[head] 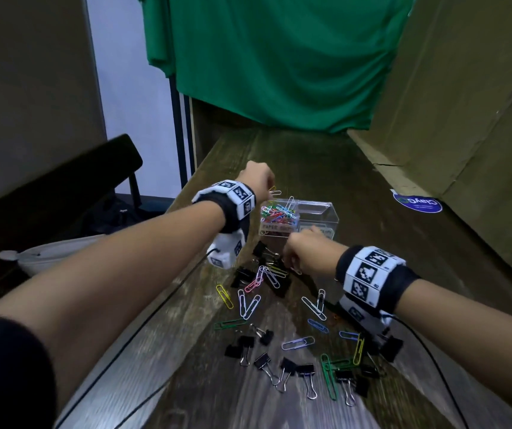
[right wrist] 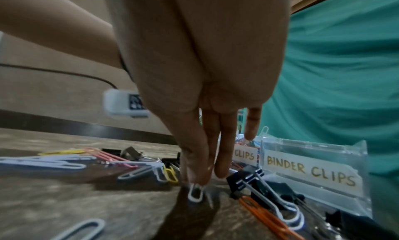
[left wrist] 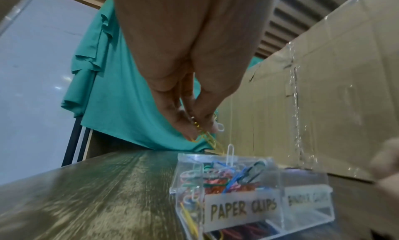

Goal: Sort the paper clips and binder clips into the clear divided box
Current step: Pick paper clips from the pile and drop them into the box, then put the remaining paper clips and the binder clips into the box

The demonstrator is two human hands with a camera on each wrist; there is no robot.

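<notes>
The clear divided box (head: 326, 215) stands mid-table; its left compartment, labelled PAPER CLIPS (left wrist: 241, 207), is full of coloured paper clips (head: 278, 212), and its BINDER CLIPS compartment (right wrist: 311, 172) looks empty. Over the left compartment, my left hand (head: 268, 188) pinches a few paper clips (left wrist: 207, 137), yellow and white. My right hand (head: 292, 267) is down at the table in front of the box, its fingertips pinching a white paper clip (right wrist: 195, 192). Loose paper clips (head: 248, 301) and black binder clips (head: 304, 373) lie scattered nearer to me.
A cardboard wall (head: 465, 119) runs along the table's right side, with a blue sticker (head: 417, 203) at its foot. Green cloth (head: 279, 57) hangs behind the table. A black chair (head: 62, 187) stands left of the table edge. Black cables (head: 155, 311) trail from both wrists.
</notes>
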